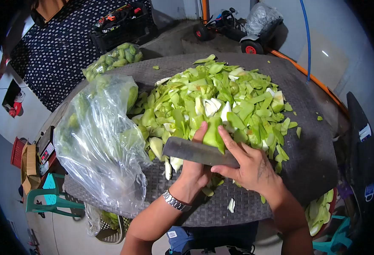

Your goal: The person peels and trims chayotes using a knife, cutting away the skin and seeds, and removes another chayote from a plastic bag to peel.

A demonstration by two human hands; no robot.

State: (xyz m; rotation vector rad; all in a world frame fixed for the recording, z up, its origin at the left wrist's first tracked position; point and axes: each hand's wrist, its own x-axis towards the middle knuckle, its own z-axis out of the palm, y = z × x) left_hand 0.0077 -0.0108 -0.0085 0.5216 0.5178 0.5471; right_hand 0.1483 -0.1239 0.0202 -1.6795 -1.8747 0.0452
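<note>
Pale walls [359, 80] surround a grey woven-look desk [310, 165], with an orange pipe [321, 84] and a blue hose [306, 42] on the right side of the view. Beyond the far edge stands a wheeled cart [225, 26] with red hubs, and at the upper left hangs a dark cloth [55, 51] with a white pattern.

A broad heap of green peelings [248, 95] covers the middle and far part of the desk, with pale pieces mixed in. Beside it on the left sits a large clear plastic bag [99, 140] with green vegetables inside; a smaller bag of green vegetables [119, 56] lies near the far left edge.

At the near side of the heap, the left hand [194, 171], with a metal watch [175, 201] on its wrist, is closed around a green vegetable [213, 132]. Its thumb or a finger shows above the blade; the rest of its grip is hidden. The right hand [255, 166] grips the right end of a wide, dark-bladed knife [191, 151], one finger reaching up beside the vegetable. The blade lies crosswise over the left hand and the lower part of the vegetable.

A loose pale piece [231, 205] rests near the front edge. At the lower left is a teal chair [46, 199], close to a cardboard box [29, 172].
</note>
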